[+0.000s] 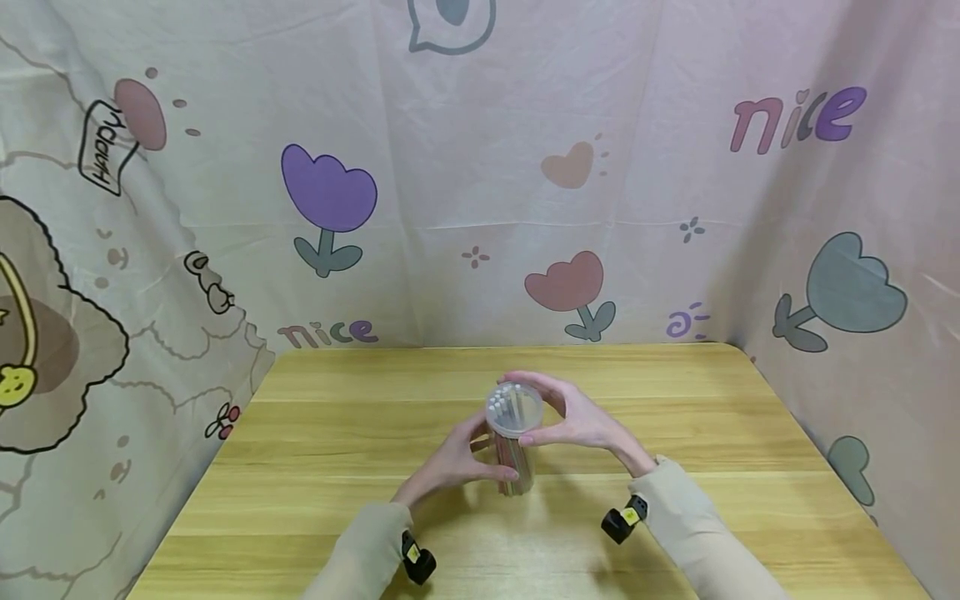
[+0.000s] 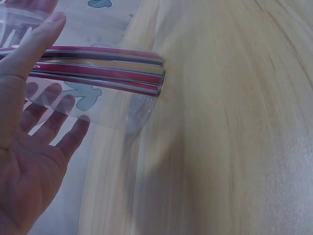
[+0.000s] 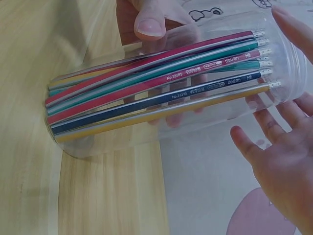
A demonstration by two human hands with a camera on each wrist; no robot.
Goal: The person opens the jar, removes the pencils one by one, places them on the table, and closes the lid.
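Observation:
A clear plastic jar (image 1: pixel 527 477) stands upright on the wooden table, in front of the body. Inside it are several striped pencils (image 3: pixel 186 74) in red, green, dark blue and yellow, with white eraser ends at the top. My left hand (image 1: pixel 459 457) holds the jar's body from the left, thumb in front and fingers behind. Over at the top, my right hand (image 1: pixel 576 417) grips the round translucent lid (image 1: pixel 517 410) by its rim, thumb at the near side and fingers at the far side. In the left wrist view the jar's base (image 2: pixel 142 115) meets the table.
The wooden table (image 1: pixel 337 433) extends around the jar on every side. A pale printed cloth (image 1: pixel 450 167) with tulips, hearts and lettering hangs behind the table and along its sides. Each sleeve cuff carries a small black wrist camera (image 1: pixel 624 520).

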